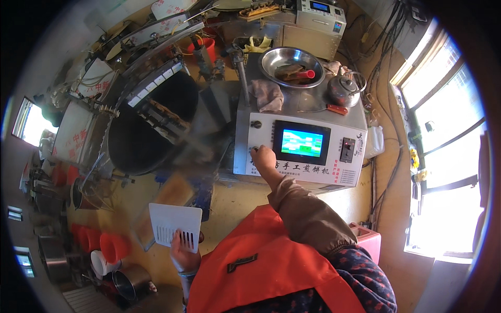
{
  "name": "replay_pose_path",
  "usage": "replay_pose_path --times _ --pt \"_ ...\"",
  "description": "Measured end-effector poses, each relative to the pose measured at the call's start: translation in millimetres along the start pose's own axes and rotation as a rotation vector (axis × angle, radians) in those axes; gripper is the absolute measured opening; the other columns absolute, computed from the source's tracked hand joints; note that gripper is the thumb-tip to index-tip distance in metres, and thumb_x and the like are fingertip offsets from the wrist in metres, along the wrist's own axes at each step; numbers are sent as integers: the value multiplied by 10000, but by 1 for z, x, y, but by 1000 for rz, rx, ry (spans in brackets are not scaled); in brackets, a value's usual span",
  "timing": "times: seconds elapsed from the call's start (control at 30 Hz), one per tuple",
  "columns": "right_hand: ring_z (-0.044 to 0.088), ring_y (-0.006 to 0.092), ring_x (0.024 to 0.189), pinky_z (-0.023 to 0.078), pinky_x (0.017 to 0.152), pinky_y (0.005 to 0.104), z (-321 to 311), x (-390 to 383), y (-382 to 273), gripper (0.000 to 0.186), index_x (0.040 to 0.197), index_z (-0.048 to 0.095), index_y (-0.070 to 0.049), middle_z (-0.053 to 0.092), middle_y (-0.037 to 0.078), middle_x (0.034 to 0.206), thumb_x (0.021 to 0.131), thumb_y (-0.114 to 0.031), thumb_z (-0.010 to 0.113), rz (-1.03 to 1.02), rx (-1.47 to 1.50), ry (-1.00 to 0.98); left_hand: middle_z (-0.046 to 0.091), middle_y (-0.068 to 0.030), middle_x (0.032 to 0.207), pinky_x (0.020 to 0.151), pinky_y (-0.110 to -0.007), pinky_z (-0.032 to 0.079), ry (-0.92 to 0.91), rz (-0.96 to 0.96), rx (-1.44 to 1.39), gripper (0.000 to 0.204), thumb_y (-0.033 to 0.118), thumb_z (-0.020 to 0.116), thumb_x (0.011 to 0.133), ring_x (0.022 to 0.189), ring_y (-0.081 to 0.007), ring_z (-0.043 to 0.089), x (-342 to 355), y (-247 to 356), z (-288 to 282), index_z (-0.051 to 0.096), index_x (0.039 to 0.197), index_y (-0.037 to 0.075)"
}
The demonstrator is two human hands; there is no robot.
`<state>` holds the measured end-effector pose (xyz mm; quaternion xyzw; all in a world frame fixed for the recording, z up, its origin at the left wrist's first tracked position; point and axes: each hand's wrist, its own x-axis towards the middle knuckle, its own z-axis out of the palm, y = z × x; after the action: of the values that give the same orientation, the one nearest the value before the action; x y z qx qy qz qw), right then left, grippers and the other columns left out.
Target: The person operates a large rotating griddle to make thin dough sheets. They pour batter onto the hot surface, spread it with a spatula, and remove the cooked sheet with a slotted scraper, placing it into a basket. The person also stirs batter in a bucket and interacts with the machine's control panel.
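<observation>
My left hand (183, 254) grips a flat white slotted scraper (177, 219) by its slotted edge and holds it low, in front of the machine. My right hand (265, 160) reaches forward to the white control panel (305, 175), fingers closed at a small knob that they mostly cover. Another black knob (255, 124) sits just above that hand. Beside it, a lit touchscreen (301, 142) shows blue and green areas. To the left of the panel lies a large round black griddle (156, 125), with a mechanical arm across it.
On top of the machine are a steel bowl (284, 55), a crumpled cloth (267, 95), a metal kettle (344, 89) and a red-handled tool (337, 109). Red buckets (114, 248) and a steel pot (130, 281) stand at lower left. Bright windows (443, 130) line the right.
</observation>
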<state>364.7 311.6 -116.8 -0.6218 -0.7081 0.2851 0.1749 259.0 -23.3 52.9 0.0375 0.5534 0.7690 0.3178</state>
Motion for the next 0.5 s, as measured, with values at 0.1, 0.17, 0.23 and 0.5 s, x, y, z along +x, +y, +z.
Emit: replay_pose_path --times 0.1,0.17,0.23,0.5 --pt "639 349 808 525 726 414 -1 -2 -5 277 869 618 1 645 203 836 808 -266 575 -104 -116 -4 593 -66 926 666 -357 473 -105 -37 -194 224 231 451 926 796 -212 584 4 0 -1 540 1033 56" --pt "639 324 852 532 729 390 -3 -1 -9 207 912 607 -20 639 176 878 823 -201 561 -236 -287 6 594 -63 938 666 -366 473 -14 -28 -120 221 224 456 923 810 -214 584 6 -2 -1 543 1039 58" --pt "632 302 890 537 735 373 -9 0 -11 167 945 598 -34 626 154 923 827 -141 550 -314 -355 -50 594 -62 949 668 -374 474 9 -18 -96 218 217 461 921 824 -215 584 7 -2 -1 546 1045 59" --pt "623 280 923 538 734 379 -30 2 -24 163 976 601 -56 606 133 999 843 -138 557 -518 -565 -217 599 -62 967 664 -388 477 -29 -31 -109 224 206 478 917 831 -215 587 11 -1 4 540 1073 58"
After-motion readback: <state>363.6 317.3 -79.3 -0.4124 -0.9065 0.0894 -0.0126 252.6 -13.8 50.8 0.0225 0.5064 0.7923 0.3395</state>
